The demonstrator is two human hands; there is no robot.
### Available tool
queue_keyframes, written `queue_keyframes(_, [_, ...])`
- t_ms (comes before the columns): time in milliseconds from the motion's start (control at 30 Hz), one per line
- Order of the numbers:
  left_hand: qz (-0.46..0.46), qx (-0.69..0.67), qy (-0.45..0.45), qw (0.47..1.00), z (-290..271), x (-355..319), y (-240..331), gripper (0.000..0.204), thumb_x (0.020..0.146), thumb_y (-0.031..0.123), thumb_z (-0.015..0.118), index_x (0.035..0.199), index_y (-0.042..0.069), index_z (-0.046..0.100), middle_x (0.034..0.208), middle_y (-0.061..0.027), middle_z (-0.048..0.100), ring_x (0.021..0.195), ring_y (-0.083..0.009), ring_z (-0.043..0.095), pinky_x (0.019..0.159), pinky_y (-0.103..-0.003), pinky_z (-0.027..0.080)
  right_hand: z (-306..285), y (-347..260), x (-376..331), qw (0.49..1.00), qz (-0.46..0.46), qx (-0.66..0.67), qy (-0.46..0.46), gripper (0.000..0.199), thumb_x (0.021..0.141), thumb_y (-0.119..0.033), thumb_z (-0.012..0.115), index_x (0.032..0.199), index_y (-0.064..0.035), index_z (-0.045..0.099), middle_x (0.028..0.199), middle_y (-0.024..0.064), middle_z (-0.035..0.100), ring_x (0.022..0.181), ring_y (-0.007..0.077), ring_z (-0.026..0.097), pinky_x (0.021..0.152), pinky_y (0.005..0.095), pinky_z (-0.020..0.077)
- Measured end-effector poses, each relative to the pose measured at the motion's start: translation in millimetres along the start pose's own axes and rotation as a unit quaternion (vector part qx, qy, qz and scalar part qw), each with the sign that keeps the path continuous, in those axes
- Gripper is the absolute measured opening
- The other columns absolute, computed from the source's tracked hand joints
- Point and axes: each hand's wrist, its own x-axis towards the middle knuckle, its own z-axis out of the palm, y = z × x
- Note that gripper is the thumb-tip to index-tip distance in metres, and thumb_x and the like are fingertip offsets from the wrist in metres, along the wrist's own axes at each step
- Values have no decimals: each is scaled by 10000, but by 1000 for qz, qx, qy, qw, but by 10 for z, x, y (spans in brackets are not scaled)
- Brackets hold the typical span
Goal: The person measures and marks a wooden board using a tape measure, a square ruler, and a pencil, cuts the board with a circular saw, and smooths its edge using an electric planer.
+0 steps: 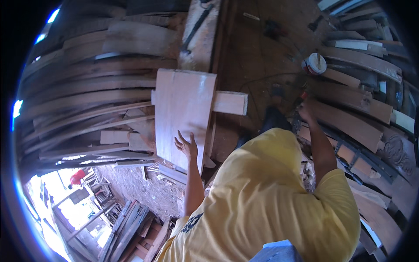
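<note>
A wide pale wooden board (183,109) lies on a workbench, across a shorter plank (231,103) that sticks out from under its right side. My left hand (187,146) is over the near part of this board, fingers spread and nothing in them. Whether the fingertips touch the wood I cannot tell. Off to the right, my right hand (304,111) is closed around a dark tool with a red part (303,95). The tool is small and blurred against the dark floor, so its kind is unclear.
A hammer-like tool (198,28) lies on the bench's far end. A white bucket (315,63) stands on the floor at the right, near a dark red-marked tool (275,29). Stacked planks (87,85) fill the left; more boards (349,118) lie along the right.
</note>
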Motion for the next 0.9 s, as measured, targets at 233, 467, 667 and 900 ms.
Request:
queue_keyframes(233, [-64,33,-10,997,443,866,502,598,1083,495,443,1608,227,343,1713,-204,168,1565,-401,163,1256,-565,139,-159,-238,1801,997,-48,-59,-6,492,1019,-452,541,1264,-50,685,1260,225,689,1193,411,647,1037,484,494])
queue_keyframes(467, [-235,-389,-57,889,742,914,315,742,1091,585,345,1625,79,252,1529,-144,454,1381,-306,465,1183,-424,358,-100,1180,4669,938,-175,-298,35,377,996,-299,554,1268,-49,629,1310,197,651,1193,409,626,1000,495,510])
queue_keyframes(667, [-271,-166,25,948,87,713,831,739,1089,579,346,1639,101,221,1573,-164,370,1427,-319,373,1198,-447,273,412,429,6104,984,-12,-173,-32,628,962,-289,641,1513,-61,445,1397,253,569,1298,416,580,1050,490,520])
queue_keyframes(900, [-267,-82,-5,960,411,846,1105,739,1088,573,348,1654,127,184,1624,-186,270,1482,-334,266,1216,-473,174,308,963,6586,958,-37,-276,63,578,952,-286,645,1481,-134,470,1434,215,539,1242,416,610,1004,541,544])
